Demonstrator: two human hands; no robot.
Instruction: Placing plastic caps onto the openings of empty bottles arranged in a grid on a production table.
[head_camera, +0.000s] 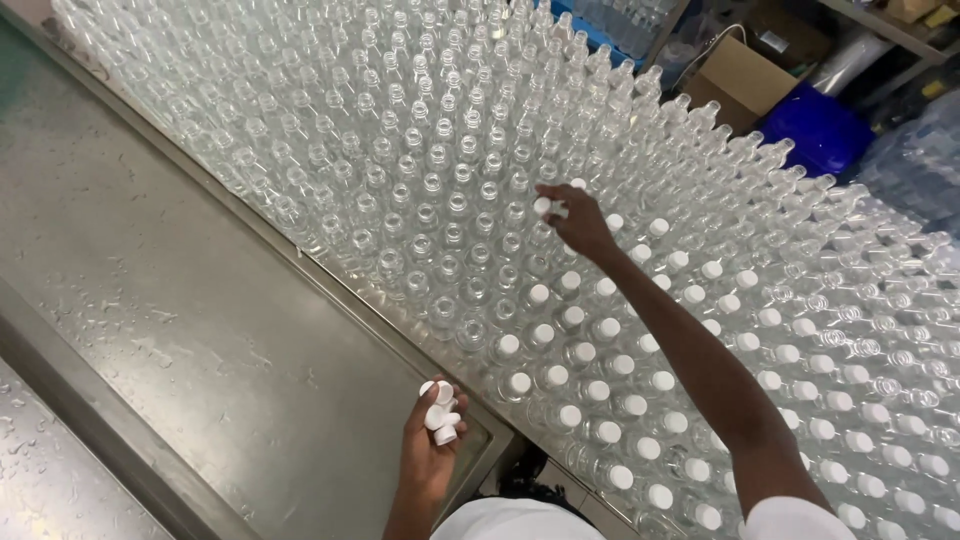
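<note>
The right hand pinches a white cap over the bottles at twelve o'clock, while the left hand, at seven o'clock, curls its fingers around spare caps.

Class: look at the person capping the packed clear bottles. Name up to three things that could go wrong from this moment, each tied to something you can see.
1. The left hand holds several loose white caps; one might slip out onto the wet steel tray.
2. The right hand reaches far across tightly packed bottles; the forearm could knock capped ones.
3. The cap might sit crooked.
</note>
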